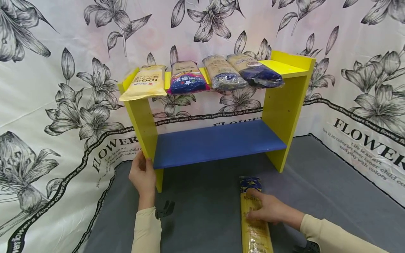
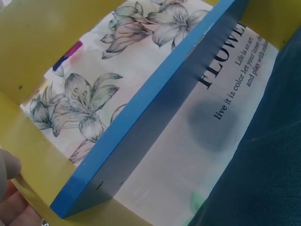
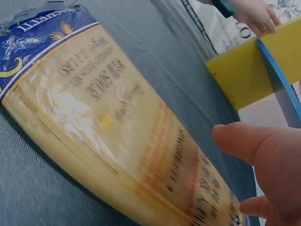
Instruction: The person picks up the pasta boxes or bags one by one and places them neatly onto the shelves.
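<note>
A yellow shelf unit (image 1: 143, 133) with a blue middle board (image 1: 218, 143) stands on the grey surface. My left hand (image 1: 143, 175) grips the front edge of its left side panel, near the end of the blue board. In the left wrist view the thumb (image 2: 9, 164) lies against the yellow panel. In front of the unit lies a long pack of spaghetti (image 1: 255, 232), with a blue label end (image 3: 44, 44) pointing toward the shelf. My right hand (image 1: 269, 209) is over this pack, thumb and finger spread apart; whether they touch it cannot be made out.
Along the unit's top lie a pale yellow packet (image 1: 148, 79), a blue and pink packet (image 1: 188, 78), a clear packet with a blue end (image 1: 224, 72) and a dark blue packet (image 1: 256, 70). They overhang the front edge. Flower-printed cloth (image 1: 79, 91) hangs behind and at the sides.
</note>
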`<state>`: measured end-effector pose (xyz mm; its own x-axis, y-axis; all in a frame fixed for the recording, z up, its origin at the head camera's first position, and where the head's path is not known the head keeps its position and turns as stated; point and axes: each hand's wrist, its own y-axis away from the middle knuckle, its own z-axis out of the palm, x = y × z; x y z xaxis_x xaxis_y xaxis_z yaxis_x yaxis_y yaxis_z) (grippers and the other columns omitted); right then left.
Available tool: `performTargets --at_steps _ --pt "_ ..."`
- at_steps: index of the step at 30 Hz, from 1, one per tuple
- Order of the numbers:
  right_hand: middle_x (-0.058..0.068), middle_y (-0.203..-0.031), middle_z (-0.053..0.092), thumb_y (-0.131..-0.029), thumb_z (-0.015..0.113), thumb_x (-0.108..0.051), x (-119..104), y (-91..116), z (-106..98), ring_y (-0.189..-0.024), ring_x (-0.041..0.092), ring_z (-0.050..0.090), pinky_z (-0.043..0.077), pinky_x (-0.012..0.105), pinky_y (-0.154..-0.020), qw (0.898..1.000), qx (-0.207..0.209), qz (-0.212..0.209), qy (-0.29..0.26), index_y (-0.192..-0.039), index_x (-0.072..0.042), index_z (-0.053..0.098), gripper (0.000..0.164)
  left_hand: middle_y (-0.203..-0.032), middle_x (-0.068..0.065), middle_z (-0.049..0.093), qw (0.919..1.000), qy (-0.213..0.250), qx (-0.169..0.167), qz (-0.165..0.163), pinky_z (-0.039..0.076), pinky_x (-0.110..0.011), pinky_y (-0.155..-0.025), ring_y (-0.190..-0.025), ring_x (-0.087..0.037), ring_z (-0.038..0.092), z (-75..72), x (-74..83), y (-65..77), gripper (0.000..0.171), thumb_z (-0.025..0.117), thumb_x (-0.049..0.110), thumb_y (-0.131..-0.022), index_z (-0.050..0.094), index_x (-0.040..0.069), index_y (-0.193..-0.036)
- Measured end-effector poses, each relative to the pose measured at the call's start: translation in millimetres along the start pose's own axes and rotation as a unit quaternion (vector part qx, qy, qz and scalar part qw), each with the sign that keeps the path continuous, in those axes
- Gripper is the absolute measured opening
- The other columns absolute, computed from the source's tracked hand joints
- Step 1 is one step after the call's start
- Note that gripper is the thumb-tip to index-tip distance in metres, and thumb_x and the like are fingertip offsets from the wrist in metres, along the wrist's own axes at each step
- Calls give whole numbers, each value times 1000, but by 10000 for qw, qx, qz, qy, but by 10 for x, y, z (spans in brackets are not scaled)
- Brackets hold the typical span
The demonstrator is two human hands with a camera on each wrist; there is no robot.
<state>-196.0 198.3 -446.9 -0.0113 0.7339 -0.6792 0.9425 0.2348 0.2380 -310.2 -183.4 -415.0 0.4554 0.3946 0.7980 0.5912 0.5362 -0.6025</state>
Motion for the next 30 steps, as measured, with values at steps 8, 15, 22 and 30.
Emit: performTargets --at_steps 8,15,22,30 --pt "32 -136 56 -77 84 -38 -10 -36 200 -113 40 61 55 54 -84 9935 679 -309 859 -148 -7 51 84 -121 -24 72 10000 -13 11 43 43 2 -77 -103 -39 72 12 5 6 36 65 -3 -94 66 -4 -130" --pt "26 -124 60 -76 86 -22 -79 -72 219 -100 29 60 52 46 -79 9935 688 -381 820 -138 -10 58 69 -121 -23 72 10000 -8 53 6 43 2 -78 -103 -39 72 3 -1 16 36 65 -3 -94 67 -3 -130" --pt "19 -117 63 -69 84 -8 -41 -72 157 -98 28 58 50 41 -76 9940 577 -754 547 -126 -9 64 61 -122 -24 72 10000 -20 64 0 43 2 -78 -105 -39 73 3 -4 -1 36 65 -3 -94 67 -4 -129" --pt "26 -131 63 -80 81 -24 94 53 223 -110 41 62 54 41 -78 9870 695 -1303 632 -129 -7 64 54 -122 -25 72 9999 133 66 72 44 2 -78 -104 -40 72 -3 -10 11 35 65 -4 -94 67 -4 -129"
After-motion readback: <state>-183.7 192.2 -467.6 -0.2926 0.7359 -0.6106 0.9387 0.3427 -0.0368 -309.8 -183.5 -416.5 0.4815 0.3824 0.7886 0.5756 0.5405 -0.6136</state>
